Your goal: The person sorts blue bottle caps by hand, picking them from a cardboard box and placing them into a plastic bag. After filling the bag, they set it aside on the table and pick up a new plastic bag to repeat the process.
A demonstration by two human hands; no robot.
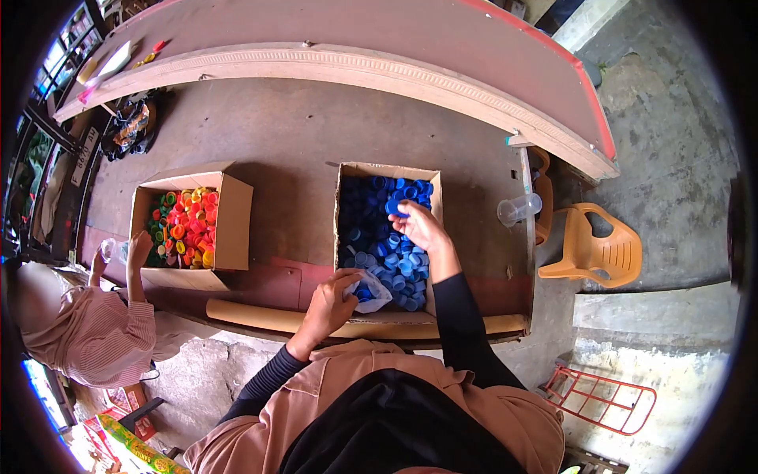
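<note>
A cardboard box [345, 180] full of blue bottle caps [371, 217] stands on the brown table in front of me. My right hand [420, 225] reaches into the box and grips a blue cap [395, 207] at its fingertips. At the box's near edge, my left hand [332, 300] holds a small clear plastic bag [371, 291] with blue caps inside.
A second box [237, 217] of red, orange, yellow and green caps stands to the left, where another person in a striped top [95, 332] works. A clear plastic cup [517, 209] sits at the table's right edge. Orange plastic chairs [592, 249] stand beyond. A cardboard tube [260, 316] lies along the near edge.
</note>
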